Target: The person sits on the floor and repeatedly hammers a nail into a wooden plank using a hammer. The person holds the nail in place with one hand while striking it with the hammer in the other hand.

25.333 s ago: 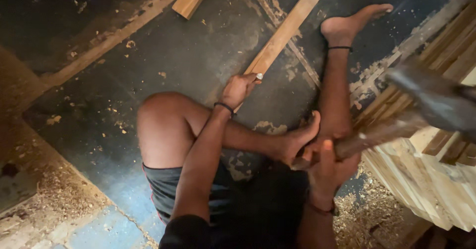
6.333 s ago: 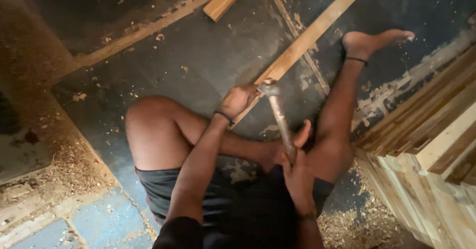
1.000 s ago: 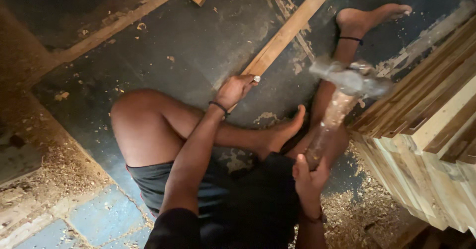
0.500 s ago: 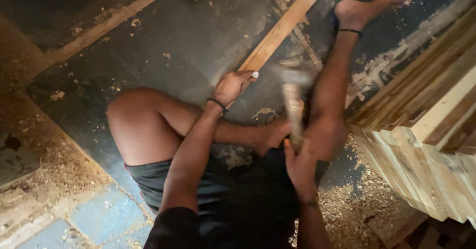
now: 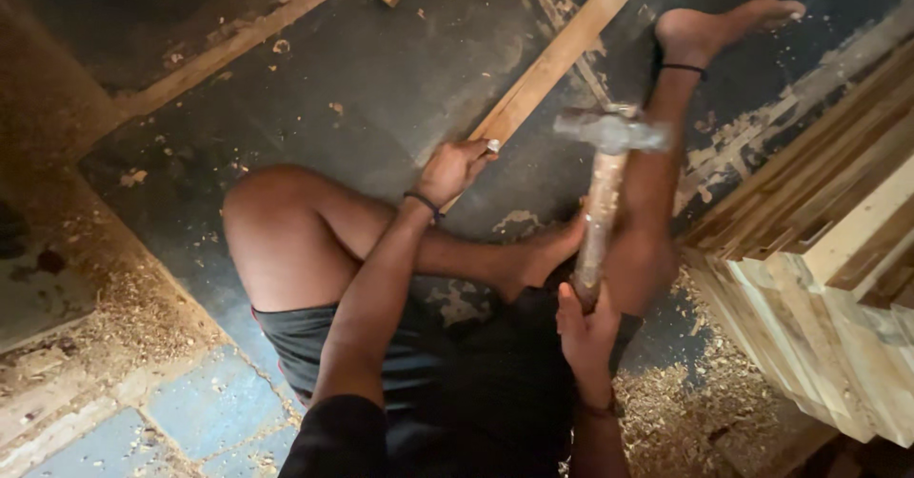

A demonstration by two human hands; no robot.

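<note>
Up swings the hammer (image 5: 606,169) again, right hand (image 5: 586,324) clenched round its handle, while the left hand (image 5: 457,167) pinches a nail (image 5: 492,145) on the wooden strip (image 5: 557,59).

A wooden strip (image 5: 562,54) lies on the floor (image 5: 381,88), stacked boards (image 5: 828,249) to its right.

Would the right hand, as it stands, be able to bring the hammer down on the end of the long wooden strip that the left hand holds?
Probably yes: the right hand holds the hammer raised beside the strip, nothing between; the left hand sits close.
</note>
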